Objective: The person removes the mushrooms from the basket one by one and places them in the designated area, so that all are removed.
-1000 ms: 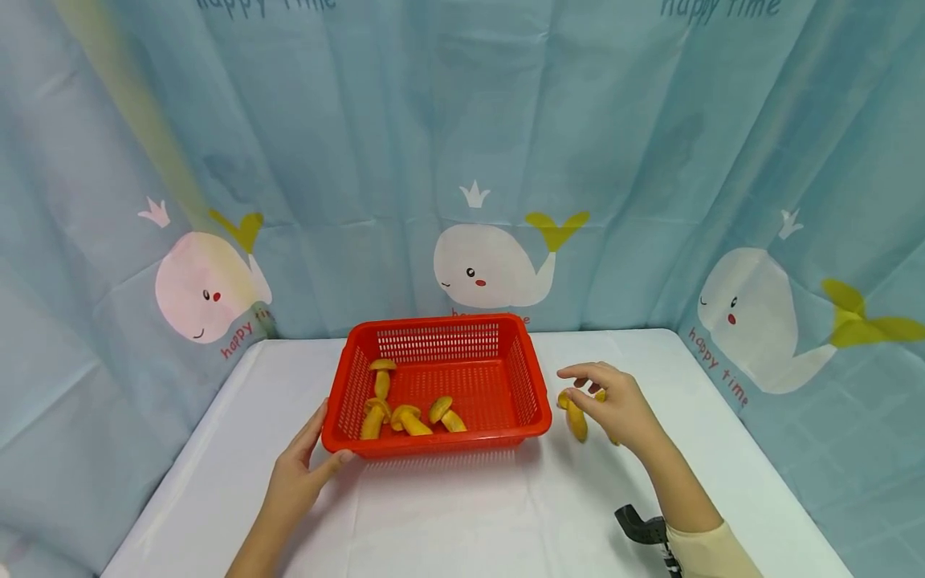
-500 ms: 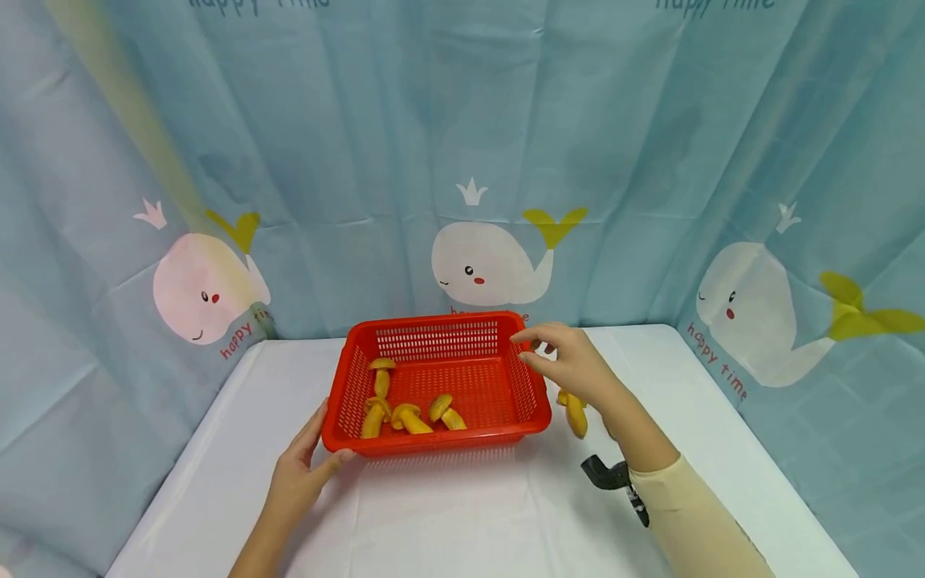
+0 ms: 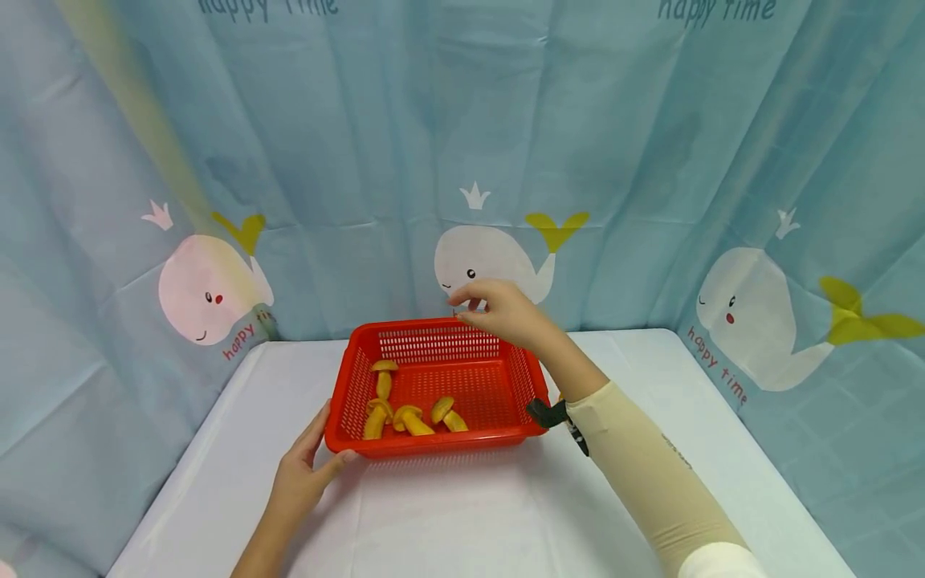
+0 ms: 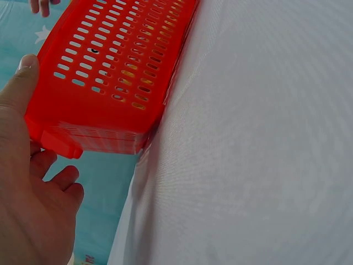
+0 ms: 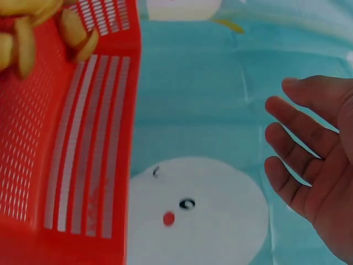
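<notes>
A red plastic basket (image 3: 441, 444) with slotted sides stands on the white table. Several yellow mushrooms (image 3: 412, 421) lie inside it, mostly toward its left and front. My left hand (image 3: 299, 474) grips the basket's near left corner. In the left wrist view, its thumb (image 4: 26, 72) lies along the rim and the fingers curl under the corner. My right hand (image 3: 502, 311) hovers over the basket's back rim with nothing in it. The right wrist view shows that palm facing the basket, fingers loosely bent and apart from it.
A light blue curtain (image 3: 361, 160) printed with whales hangs behind and on both sides of the white table (image 3: 419, 522). Right of the basket, the right sleeve (image 3: 636, 457) hides most of what lies on the table; a speck of yellow shows beside the wrist.
My right hand has moved left and up, from above the mushrooms right of the basket to over its back rim. The left hand and the basket have stayed in place.
</notes>
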`<state>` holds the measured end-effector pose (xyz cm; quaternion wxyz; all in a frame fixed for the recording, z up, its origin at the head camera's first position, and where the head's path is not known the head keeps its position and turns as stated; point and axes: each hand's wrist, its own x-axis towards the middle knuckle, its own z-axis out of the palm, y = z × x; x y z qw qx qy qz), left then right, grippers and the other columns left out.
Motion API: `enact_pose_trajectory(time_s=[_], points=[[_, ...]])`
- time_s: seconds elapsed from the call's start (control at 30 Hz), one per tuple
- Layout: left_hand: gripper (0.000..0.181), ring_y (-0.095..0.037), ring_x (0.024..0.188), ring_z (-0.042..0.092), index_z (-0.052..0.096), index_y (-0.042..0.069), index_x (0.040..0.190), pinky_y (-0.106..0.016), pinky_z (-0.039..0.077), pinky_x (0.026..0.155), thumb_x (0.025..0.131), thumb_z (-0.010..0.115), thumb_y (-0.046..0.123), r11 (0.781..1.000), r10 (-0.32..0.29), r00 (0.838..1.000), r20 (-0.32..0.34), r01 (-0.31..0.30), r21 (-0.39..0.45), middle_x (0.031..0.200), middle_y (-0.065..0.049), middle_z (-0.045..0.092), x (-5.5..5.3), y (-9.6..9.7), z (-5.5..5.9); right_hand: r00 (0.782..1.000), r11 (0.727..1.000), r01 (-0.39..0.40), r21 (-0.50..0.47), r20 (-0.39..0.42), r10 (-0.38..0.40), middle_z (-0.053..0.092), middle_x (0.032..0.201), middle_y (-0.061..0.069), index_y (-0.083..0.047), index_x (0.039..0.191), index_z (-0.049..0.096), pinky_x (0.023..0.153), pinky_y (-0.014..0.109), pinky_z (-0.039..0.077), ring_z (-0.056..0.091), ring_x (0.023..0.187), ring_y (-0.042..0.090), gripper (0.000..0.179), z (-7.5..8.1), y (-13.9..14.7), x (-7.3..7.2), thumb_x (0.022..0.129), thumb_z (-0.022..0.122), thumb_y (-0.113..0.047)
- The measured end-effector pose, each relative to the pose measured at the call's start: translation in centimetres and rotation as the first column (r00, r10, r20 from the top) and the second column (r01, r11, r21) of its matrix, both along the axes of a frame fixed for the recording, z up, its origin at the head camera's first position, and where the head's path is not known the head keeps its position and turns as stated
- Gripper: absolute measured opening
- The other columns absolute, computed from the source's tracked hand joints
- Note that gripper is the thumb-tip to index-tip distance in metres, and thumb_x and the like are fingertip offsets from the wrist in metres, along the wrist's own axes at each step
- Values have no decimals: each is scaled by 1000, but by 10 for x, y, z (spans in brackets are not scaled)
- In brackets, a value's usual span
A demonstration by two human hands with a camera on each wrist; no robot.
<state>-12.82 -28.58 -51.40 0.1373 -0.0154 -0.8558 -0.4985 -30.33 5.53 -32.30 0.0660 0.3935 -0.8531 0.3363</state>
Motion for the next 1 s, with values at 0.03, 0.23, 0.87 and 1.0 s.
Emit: enact_pose_trajectory(time_s=[0.03, 0.23, 0.87, 1.0], points=[[89, 3, 150, 27, 30, 34, 161, 1, 26, 102, 89, 81, 23, 1000, -2, 1000, -4, 2, 5, 166, 5, 33, 0, 0, 0, 1000, 1000, -11, 6, 6, 11, 75, 117, -5, -17, 119, 76, 76, 29, 55, 63, 94, 11, 23, 1, -6, -3, 96, 71, -14], [90, 2, 151, 27, 30, 37, 160, 0, 26, 104, 88, 81, 20, 1000, -20, 999, -33, 21, 20, 166, 3, 33, -2, 1, -1, 998, 995, -36, 93, 52, 31, 73, 123, -1, -18, 126, 73, 83, 27, 55, 62, 97, 12, 28, 0, -38, -17, 98, 69, -17], [90, 3, 150, 28, 32, 32, 161, 0, 26, 104, 87, 83, 22, 1000, -5, 999, -42, 5, -3, 166, 3, 35, -2, -2, -2, 983, 982, -36, 183, 181, 2, 70, 130, 3, -11, 134, 67, 105, 34, 51, 62, 124, 20, 39, -60, -115, -46, 97, 73, -19], [90, 6, 149, 27, 33, 32, 161, 0, 26, 105, 87, 83, 21, 1000, -5, 999, -39, 5, 14, 166, 2, 35, -1, -2, -1, 977, 981, -31, 190, 215, -10, 69, 131, 1, -12, 136, 66, 105, 31, 51, 61, 125, 18, 40, -74, -125, -46, 97, 73, -19]])
